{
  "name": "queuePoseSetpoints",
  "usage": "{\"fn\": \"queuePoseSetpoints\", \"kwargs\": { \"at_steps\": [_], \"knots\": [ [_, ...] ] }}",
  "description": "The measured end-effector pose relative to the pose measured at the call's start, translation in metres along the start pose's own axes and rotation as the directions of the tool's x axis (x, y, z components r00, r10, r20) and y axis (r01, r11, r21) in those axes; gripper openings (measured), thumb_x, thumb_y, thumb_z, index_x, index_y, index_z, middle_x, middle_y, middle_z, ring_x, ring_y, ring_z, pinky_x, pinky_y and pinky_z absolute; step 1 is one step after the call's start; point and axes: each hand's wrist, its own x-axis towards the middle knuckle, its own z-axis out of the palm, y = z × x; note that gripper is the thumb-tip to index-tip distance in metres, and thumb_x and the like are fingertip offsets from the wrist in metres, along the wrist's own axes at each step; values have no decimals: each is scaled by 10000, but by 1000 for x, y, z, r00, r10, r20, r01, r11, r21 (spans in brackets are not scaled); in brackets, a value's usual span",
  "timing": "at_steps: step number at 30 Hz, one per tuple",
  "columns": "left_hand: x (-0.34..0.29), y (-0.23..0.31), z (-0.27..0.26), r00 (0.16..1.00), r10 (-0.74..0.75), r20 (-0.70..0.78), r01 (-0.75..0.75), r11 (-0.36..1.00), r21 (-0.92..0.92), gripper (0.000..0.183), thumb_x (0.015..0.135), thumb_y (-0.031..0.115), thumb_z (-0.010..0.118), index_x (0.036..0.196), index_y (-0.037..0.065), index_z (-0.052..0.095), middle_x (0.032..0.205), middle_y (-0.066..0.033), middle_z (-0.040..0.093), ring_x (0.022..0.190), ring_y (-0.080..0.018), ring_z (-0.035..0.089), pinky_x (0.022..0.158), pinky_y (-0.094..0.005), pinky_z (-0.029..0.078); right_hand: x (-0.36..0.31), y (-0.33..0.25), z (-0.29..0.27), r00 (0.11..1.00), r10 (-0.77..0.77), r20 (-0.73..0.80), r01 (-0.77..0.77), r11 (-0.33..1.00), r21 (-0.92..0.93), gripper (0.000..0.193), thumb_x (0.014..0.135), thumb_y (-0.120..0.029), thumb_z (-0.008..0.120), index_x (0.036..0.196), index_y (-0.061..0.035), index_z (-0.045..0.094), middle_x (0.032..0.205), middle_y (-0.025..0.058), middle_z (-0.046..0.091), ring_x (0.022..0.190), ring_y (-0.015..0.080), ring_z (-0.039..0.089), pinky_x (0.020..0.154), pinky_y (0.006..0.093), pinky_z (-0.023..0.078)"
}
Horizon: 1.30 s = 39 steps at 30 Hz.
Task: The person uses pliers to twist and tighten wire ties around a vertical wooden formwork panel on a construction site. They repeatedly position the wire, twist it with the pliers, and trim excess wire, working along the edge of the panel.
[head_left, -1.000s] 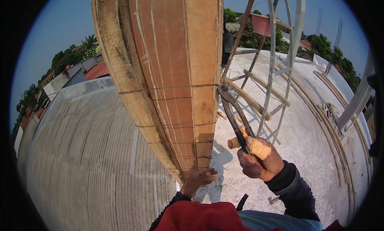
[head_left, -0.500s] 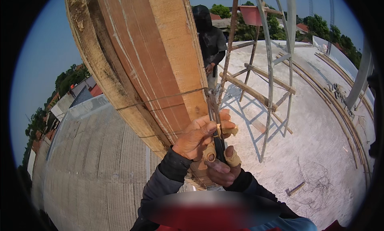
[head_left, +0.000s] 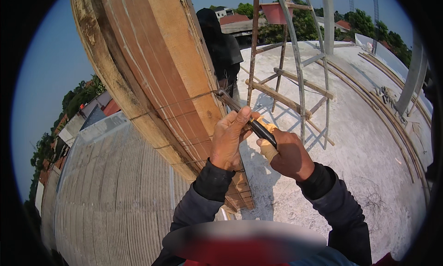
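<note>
A tall column of wooden boards (head_left: 173, 58) stands at a slant before me, with tie wire (head_left: 184, 99) wrapped round it. The jaws of a pair of steel pincers (head_left: 234, 103) meet that wire at the column's right edge. My right hand (head_left: 293, 155) is wrapped round the dark handles, and beige tape covers some of its fingers. Farther up the tool, my left hand (head_left: 225, 139) closes on it with thumb and fingers near the column. Some of its fingertips are hidden behind the pincers.
Behind the column stands a person in dark clothes (head_left: 221, 49). To the right rises a metal and wood scaffold (head_left: 302, 81) with a pink tub (head_left: 277, 13). Long poles (head_left: 374, 104) lie on the pale roof slab (head_left: 341, 160). Corrugated roofing (head_left: 115, 183) spreads at lower left.
The pincers have swung from nearly upright to a slant, handles moving right. My right hand has moved up and right, gripping from above. The person behind the column has turned and bent.
</note>
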Motion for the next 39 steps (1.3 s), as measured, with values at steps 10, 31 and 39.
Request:
{"fn": "queuePoseSetpoints", "kwargs": {
  "at_steps": [10,31,39],
  "knots": [
    [-30,46,-34,974,228,11,-139,553,822,553,923,499,777,1039,-41,743,747,-152,709,663,-220,687,621,-355,532,-23,-29,123,955,261,139,-251,466,848,212,1055,-289,624,1047,-101,524,786,-3,571,573,63,520,465,227,386],
    [-20,61,-96,988,-66,143,-44,758,651,476,977,412,751,1109,-45,755,975,-167,780,830,-217,764,706,-302,576,-6,-17,193,960,227,167,-186,63,981,254,1060,-308,624,1103,-61,585,818,25,621,549,80,535,460,256,440],
    [-13,-9,-70,814,-90,573,328,887,-326,775,983,449,715,1500,-51,426,1374,-210,641,1158,-283,699,957,-362,607,-25,-3,108,877,-258,405,-472,-623,624,475,1101,-495,491,1239,-47,568,735,22,578,461,78,500,338,207,391]
  ]
}}
